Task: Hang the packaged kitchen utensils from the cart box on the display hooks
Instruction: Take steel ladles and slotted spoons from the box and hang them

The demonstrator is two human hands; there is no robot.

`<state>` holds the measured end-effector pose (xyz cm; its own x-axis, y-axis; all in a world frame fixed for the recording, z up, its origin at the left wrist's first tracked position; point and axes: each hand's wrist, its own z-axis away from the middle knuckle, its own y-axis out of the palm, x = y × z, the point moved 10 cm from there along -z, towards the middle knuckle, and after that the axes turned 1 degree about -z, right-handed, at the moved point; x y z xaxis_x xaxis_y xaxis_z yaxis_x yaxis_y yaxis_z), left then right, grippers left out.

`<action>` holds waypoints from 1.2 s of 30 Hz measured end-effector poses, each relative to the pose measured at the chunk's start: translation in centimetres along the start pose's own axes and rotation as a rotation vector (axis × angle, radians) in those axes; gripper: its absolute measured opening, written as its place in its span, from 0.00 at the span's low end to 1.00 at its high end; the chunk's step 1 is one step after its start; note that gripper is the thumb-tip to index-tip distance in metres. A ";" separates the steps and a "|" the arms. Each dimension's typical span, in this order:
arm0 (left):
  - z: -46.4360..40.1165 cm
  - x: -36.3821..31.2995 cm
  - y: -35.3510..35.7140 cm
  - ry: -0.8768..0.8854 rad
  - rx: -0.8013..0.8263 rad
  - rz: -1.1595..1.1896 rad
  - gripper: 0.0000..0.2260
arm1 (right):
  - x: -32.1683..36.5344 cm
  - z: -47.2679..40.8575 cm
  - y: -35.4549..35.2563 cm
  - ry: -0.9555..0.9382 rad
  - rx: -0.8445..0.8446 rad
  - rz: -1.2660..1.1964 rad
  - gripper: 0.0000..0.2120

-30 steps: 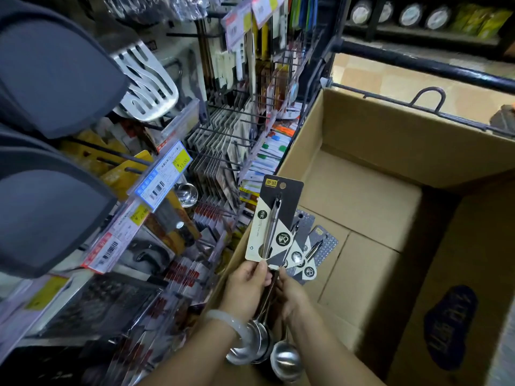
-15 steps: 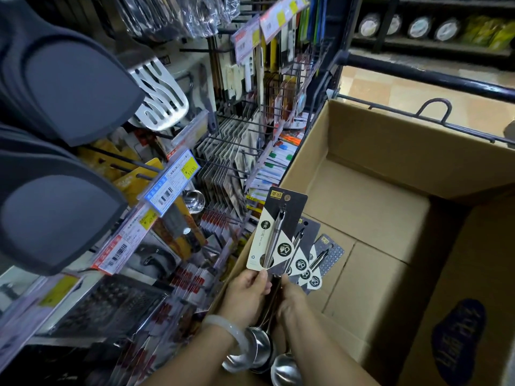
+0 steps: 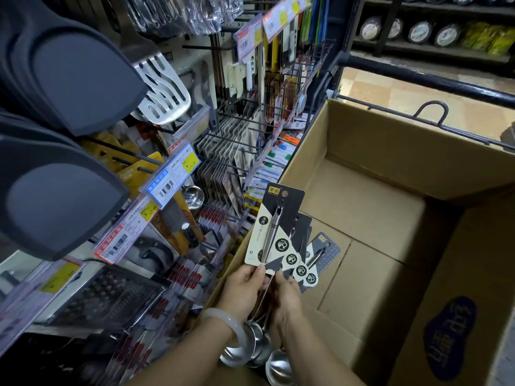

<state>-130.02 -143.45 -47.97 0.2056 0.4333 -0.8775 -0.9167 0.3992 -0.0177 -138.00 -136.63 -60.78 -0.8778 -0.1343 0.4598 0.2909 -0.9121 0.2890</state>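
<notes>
Several packaged steel ladles [image 3: 281, 235] on black-and-cream backing cards are fanned out above the near left corner of the cardboard cart box [image 3: 370, 218]. My left hand [image 3: 245, 288], with a pale bangle on the wrist, grips the front card's lower edge. My right hand [image 3: 287, 293] holds the handles of the cards behind it. The ladle bowls [image 3: 250, 349] hang below my wrists. Display hooks [image 3: 237, 140] with hanging utensil packs stand to the left of the box.
Large grey spatula heads [image 3: 64, 79] jut out at upper left. Price tags [image 3: 172, 179], a slotted turner [image 3: 161, 90] and graters [image 3: 108, 296] fill the rack. The cart's black rail [image 3: 432, 82] runs behind the box. Shelves with goods line the far aisle.
The view has shifted slightly, and the fanned ladle cards sit a little lower in it. Both hands keep the same grip on the bunch.
</notes>
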 end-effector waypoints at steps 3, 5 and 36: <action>0.0 0.3 0.0 -0.009 -0.006 0.026 0.09 | -0.1 0.9 0.9 0.048 0.127 0.027 0.08; 0.1 0.4 -0.1 -0.010 -0.004 0.040 0.10 | -0.2 1.6 1.3 0.079 0.199 0.068 0.09; 14.3 -5.3 -8.9 0.232 -0.130 0.242 0.09 | 8.9 23.4 3.2 -0.403 0.417 0.381 0.07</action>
<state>-118.09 -137.72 -36.31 -0.0920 0.3019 -0.9489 -0.9683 0.1950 0.1559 -135.95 -131.69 -36.06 -0.4992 -0.1874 0.8460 0.7435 -0.5940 0.3071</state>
